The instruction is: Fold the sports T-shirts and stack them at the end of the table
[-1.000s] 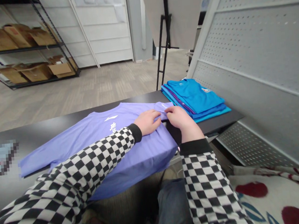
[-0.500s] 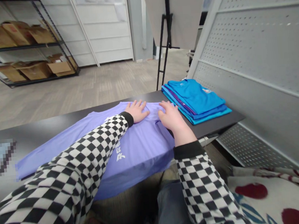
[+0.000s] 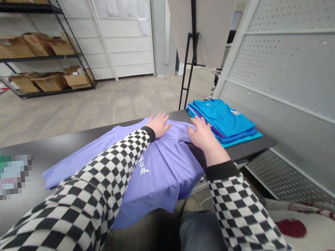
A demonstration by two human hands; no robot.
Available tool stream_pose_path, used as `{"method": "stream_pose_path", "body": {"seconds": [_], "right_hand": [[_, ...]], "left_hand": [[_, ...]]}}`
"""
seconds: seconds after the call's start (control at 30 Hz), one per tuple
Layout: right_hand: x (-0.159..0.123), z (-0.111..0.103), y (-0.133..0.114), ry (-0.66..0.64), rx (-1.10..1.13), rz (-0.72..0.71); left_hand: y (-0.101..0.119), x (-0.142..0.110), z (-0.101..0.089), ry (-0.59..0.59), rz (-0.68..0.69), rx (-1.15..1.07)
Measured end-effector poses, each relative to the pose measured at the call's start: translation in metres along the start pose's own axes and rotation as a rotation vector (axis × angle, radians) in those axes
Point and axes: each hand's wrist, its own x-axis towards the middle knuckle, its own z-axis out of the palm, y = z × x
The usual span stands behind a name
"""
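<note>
- Ahead of me, across a carpeted floor (image 3: 75,110), stands a black metal shelving unit (image 3: 33,51) loaded with cardboard boxes (image 3: 49,83), and a tall panel on a black easel stand (image 3: 194,25) rises beyond my table.
- To my right, a perforated metal panel (image 3: 292,71) leans up beside a black table (image 3: 69,147).
- A lavender T-shirt (image 3: 163,176) lies on the table, folded over on itself, with white printed characters (image 3: 143,164) showing and its lower part hanging over the near edge.
- My left hand (image 3: 160,126) presses flat on the shirt's far side, fingers spread wide.
- My right hand (image 3: 204,134) rests on the shirt's right edge, fingers loosely apart and curved, with no pinch that I can see.
- Just beside my right hand sits a stack of folded blue shirts (image 3: 222,122).
- At the table's left end lies a pixelated, unreadable item (image 3: 4,175).
- Below the table, on my right, is a cushion with red spots (image 3: 293,227).
</note>
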Motion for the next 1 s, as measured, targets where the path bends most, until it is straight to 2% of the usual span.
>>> {"method": "stream_pose_path", "body": {"seconds": [0.03,0.1,0.2,0.27,0.4,0.47,0.53,0.57,0.63,0.73,0.8,0.83,0.9,0.97,1.0], "right_hand": [[0.009,0.0,0.005,-0.006,-0.008,-0.056],[0.025,0.004,0.014,-0.107,-0.042,-0.181],[0.039,0.019,0.023,-0.338,-0.118,-0.283],[0.042,0.028,0.028,-0.411,-0.156,-0.265],[0.048,0.035,0.035,-0.419,-0.206,-0.193],[0.052,0.034,0.036,-0.43,-0.232,-0.183],[0.055,0.032,0.035,-0.45,-0.249,-0.189],[0.056,0.032,0.035,-0.455,-0.253,-0.198],[0.055,0.031,0.035,-0.444,-0.254,-0.222],[0.052,0.035,0.039,-0.393,-0.227,-0.23],[0.053,0.038,0.043,-0.356,-0.189,-0.218],[0.055,0.039,0.045,-0.339,-0.161,-0.22],[0.061,0.038,0.043,-0.321,-0.084,-0.17],[0.071,0.032,0.03,-0.317,0.002,-0.091],[0.075,0.026,0.018,-0.317,0.019,-0.069]], "left_hand": [[-0.001,-0.006,-0.003,0.044,-0.026,-0.007],[-0.006,-0.021,-0.005,0.073,-0.096,-0.009],[-0.019,-0.046,0.001,-0.018,-0.201,-0.005],[-0.027,-0.058,0.008,-0.061,-0.214,-0.014],[-0.033,-0.063,0.015,-0.022,-0.173,-0.035],[-0.033,-0.064,0.009,-0.004,-0.152,-0.067],[-0.032,-0.077,-0.005,0.032,-0.145,-0.105],[-0.032,-0.091,-0.013,0.062,-0.149,-0.124],[-0.033,-0.138,-0.029,0.13,-0.155,-0.167],[-0.033,-0.241,-0.045,0.217,-0.156,-0.275],[-0.032,-0.312,-0.045,0.331,-0.269,-0.375],[-0.033,-0.342,-0.042,0.429,-0.355,-0.427],[-0.041,-0.39,-0.033,0.711,-0.571,-0.514],[-0.059,-0.418,-0.025,0.982,-0.792,-0.549],[-0.07,-0.426,-0.023,1.05,-0.878,-0.548]]}}
